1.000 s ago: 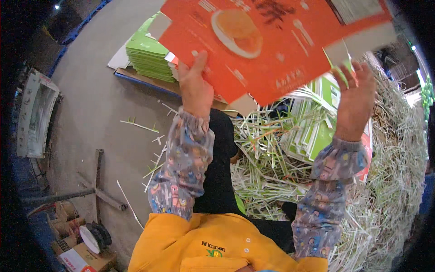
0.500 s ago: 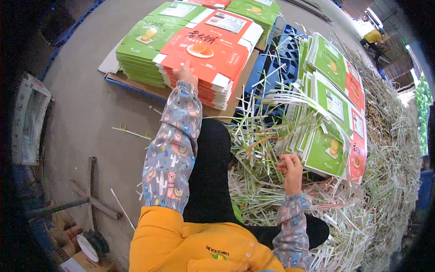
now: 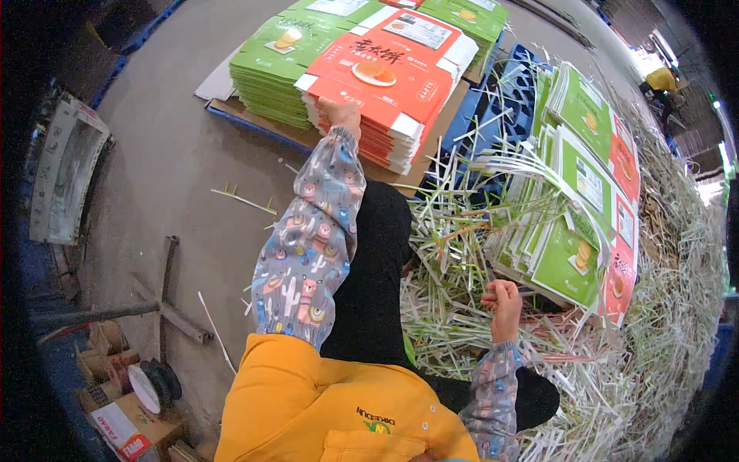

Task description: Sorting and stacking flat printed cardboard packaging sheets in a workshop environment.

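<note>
Left hand (image 3: 339,115) rests on the near edge of the red carton stack (image 3: 385,77), grip hidden — cannot tell how far it closes. Right hand (image 3: 504,300) curled in a loose fist over paper strips (image 3: 454,269), just beside the uncut green sheets (image 3: 570,231) — apparently pinching a strip.

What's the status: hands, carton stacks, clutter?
Left hand on red carton stack. Right hand closed among paper strips, beside the uncut sheet pile. Strips litter the floor.
</note>
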### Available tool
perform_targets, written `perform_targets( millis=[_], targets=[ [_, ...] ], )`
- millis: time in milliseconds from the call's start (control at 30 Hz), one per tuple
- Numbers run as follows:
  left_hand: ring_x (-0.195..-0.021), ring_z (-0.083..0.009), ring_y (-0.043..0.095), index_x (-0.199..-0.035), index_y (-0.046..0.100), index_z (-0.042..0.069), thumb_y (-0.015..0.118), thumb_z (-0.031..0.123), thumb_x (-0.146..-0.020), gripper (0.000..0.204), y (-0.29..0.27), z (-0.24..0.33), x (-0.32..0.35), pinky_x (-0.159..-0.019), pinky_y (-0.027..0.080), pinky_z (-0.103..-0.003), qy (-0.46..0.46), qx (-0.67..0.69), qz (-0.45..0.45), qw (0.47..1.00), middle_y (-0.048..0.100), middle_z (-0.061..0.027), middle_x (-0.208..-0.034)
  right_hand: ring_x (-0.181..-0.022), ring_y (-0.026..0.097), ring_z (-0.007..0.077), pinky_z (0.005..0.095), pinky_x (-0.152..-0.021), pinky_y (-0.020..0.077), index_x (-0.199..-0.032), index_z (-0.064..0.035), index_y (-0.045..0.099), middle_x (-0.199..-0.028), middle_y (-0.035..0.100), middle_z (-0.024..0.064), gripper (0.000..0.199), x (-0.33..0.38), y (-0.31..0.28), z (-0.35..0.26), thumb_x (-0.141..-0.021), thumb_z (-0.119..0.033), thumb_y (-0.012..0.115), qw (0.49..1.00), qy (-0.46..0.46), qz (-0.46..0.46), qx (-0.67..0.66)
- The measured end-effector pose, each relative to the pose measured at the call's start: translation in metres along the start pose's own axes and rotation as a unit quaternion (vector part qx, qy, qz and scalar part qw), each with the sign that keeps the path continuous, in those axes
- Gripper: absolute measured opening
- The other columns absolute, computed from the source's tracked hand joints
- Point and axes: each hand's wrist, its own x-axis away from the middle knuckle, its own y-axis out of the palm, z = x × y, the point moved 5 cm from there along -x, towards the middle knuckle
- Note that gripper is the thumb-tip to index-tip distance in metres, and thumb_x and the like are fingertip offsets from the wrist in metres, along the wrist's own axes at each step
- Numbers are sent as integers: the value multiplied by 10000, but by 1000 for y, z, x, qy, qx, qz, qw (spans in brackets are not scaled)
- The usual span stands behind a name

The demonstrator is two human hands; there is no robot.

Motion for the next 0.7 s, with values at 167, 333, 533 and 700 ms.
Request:
perform_targets(
  millis=[167, 333, 533, 700],
  targets=[
    [-576, -183, 479, -1041, 435, 59, 550, 179, -725, 356, 47, 22, 88, -481, 439, -311, -3, 89, -163, 983, 488, -59, -797, -615, 537, 112, 245, -540, 462, -878, -44, 512, -757, 549, 41, 147, 4, -47, -8, -849, -186, 492, 997, 15, 71, 42],
    [-1011, -291, 461, -1235, 254, 23, 678, 44, -578, 782, 7, 40, 69, -871, 413, -386, -11, -37, -35, 999, 389, -221, -1146, -608, 507, 89, 240, -538, 443, -887, -28, 503, -732, 533, 21, 147, -13, -71, -18, -828, -162, 516, 990, -37, 99, 93],
    [-906, -176, 474, -1118, 413, -9, 596, 29, -698, 460, 23, 152, 163, -770, 434, -280, 138, 177, -224, 948, 463, -99, -1022, -858, 495, 264, 335, -760, 398, -980, 9, 463, -917, 517, 152, 375, -45, -164, -72, -685, -162, 619, 841, -254, 275, 391],
    [-854, -135, 481, -1050, 491, 0, 582, 20, -714, 349, 60, 163, 258, -758, 407, -248, 189, 185, -392, 881, 505, -68, -953, -1059, 409, 303, 378, -891, 327, -1143, -17, 374, -1127, 431, 170, 594, -100, -178, -116, -631, -146, 647, 722, -296, 294, 552]
  ],
)
